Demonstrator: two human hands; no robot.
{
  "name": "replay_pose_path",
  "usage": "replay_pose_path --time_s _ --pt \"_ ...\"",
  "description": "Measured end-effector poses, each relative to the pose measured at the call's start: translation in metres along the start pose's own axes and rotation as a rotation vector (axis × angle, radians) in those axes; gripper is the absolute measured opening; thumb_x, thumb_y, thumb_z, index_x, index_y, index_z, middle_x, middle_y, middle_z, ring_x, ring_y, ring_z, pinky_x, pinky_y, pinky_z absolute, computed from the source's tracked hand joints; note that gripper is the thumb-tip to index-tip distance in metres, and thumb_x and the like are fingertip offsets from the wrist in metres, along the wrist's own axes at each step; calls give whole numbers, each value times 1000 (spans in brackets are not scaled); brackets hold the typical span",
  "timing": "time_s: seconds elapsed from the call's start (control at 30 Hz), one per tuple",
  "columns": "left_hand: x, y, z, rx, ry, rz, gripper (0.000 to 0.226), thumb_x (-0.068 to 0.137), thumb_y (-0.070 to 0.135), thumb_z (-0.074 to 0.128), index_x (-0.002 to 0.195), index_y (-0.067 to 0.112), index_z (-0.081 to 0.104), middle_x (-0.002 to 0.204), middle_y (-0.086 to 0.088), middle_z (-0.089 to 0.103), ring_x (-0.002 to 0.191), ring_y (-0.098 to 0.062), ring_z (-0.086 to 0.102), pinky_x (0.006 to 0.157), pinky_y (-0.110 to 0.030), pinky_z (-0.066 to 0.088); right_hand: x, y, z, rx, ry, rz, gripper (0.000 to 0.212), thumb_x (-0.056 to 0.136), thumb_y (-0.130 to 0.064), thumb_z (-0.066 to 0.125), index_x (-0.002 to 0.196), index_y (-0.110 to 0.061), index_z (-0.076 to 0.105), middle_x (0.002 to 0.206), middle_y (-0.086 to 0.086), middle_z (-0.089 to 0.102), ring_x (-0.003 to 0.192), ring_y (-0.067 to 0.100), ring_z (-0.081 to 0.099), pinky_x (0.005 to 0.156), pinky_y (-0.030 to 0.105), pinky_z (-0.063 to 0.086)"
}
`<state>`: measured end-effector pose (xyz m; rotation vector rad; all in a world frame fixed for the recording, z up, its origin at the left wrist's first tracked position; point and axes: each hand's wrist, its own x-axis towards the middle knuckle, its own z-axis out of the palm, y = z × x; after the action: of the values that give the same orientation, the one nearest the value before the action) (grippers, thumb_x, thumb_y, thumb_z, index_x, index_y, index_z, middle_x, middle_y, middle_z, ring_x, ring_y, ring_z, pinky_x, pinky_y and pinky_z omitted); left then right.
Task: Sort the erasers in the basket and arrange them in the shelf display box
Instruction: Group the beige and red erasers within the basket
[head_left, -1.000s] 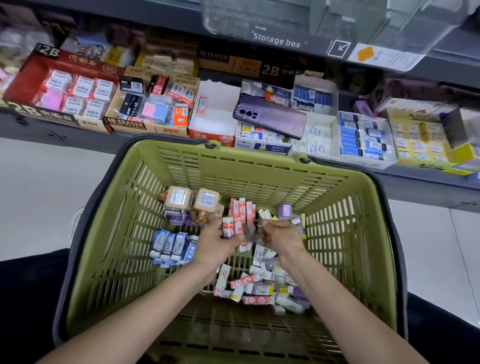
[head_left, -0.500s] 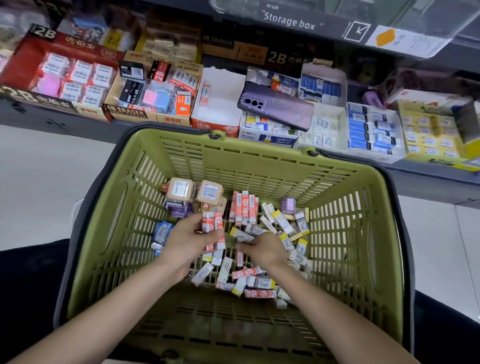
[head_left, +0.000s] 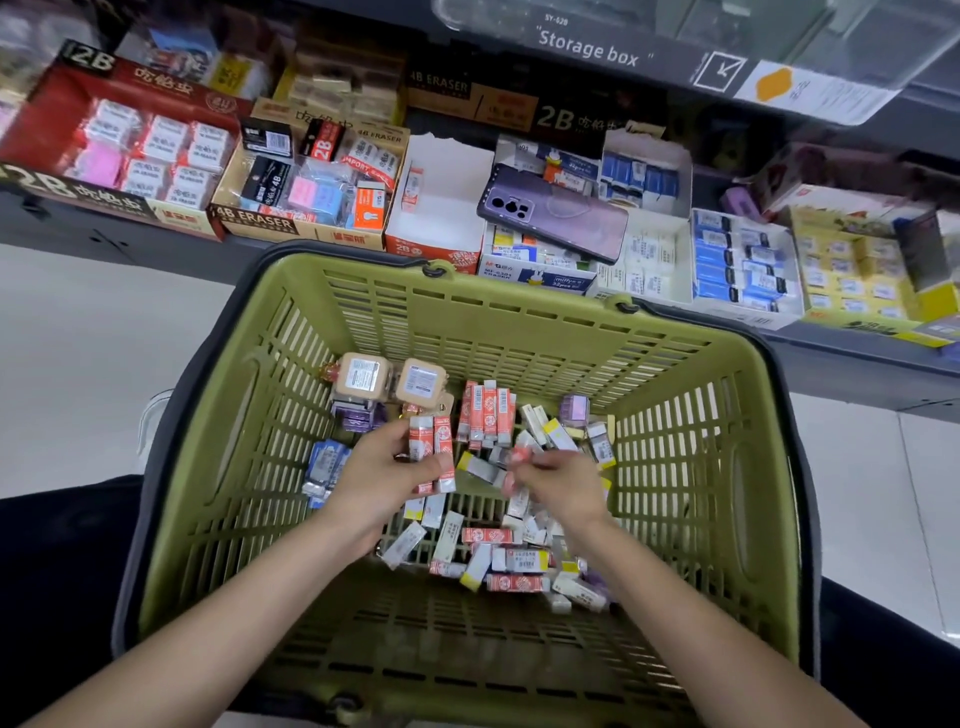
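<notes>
Sorting | left hand (head_left: 382, 480) clamps red-sleeved erasers (head_left: 432, 454) | right hand (head_left: 563, 486) blurred, grip indeterminate | advise: add matching sleeves only, ends flush, over basket (head_left: 519, 338).

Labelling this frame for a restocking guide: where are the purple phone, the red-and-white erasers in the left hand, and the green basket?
purple phone (head_left: 561, 215): head view, middle of its back.
red-and-white erasers (head_left: 431, 441): head view, their paper sleeves.
green basket (head_left: 519, 325): head view, slotted far wall.

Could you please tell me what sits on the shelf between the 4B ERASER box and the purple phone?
In the head view, a nearly empty white display box with one red-sleeved eraser inside.
</notes>
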<state>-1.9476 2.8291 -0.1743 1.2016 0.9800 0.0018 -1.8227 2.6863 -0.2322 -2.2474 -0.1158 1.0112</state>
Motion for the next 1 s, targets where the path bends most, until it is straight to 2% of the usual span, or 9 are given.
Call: replay_pose_path --time_s 0.1,0.17,0.3,0.43,0.57,0.7,0.77,0.93,1.0 --pt "2 -2 1 4 8 0 24 83 1 66 97 20 63 96 -2 68 88 -16 66 60 -18 51 25 -9 -15 -26 154 -74 24 81 -16 69 65 1 68 70 28 64 56 22 46 57 45 45" --pt "2 -2 2 15 6 5 23 83 2 67 94 22 63 94 0 67 87 -13 64 58 -16 49 41 -14 -13 -84 168 -77 26 82 -16 68 72 7 67 74 30 64 58 22 46 55 36 40" --pt "3 -4 0 23 -4 4 25 83 2 66 91 25 62 92 4 65 84 -8 61 58 -16 46 59 -21 -1 -154 108 -74 40 85 -21 66 51 -5 53 57 19 50 55 23 44 55 28 35" --pt "6 -5 -1 13 4 -9 24 83 2 66 94 23 63 96 1 67 88 -15 64 56 -14 47 63 -23 6 -134 94 -96 34 85 -20 68 61 5 62 63 23 60 61 36 55 63 35 48" --pt "8 -7 -1 13 -2 -6 24 82 3 68 97 23 64 94 7 66 98 -12 58 62 -19 46 64 -23 7 -95 81 -85 46 86 -19 68 46 -12 46 46 7 42 49 23 37 59 30 37" --pt "10 -10 -4 14 13 -20 27 82 5 69 104 20 65 100 3 68 109 -22 57 79 -31 51 66 -22 8 9 59 -44 22 84 -22 71 83 0 71 59 6 58 61 21 49 67 36 46" --pt "10 -8 -3 8 11 -23 26 82 5 68 104 20 65 101 1 68 107 -22 59 74 -27 51 69 -19 9 49 45 -28 27 82 -23 73 96 1 70 62 1 57 64 20 50 70 36 46" --pt "7 -4 -1 10 5 -25 25 82 5 68 97 25 64 101 0 68 99 -17 63 64 -19 49 71 -15 8 45 31 -9 43 83 -31 72 113 -1 63 99 14 68 81 26 59 77 41 53" --pt "7 -3 0 17 3 -24 25 82 6 68 100 23 64 101 -1 68 95 -14 64 60 -15 48 62 -16 2 -133 97 -65 42 86 -39 66 112 -7 64 92 10 70 77 25 63 62 33 50"
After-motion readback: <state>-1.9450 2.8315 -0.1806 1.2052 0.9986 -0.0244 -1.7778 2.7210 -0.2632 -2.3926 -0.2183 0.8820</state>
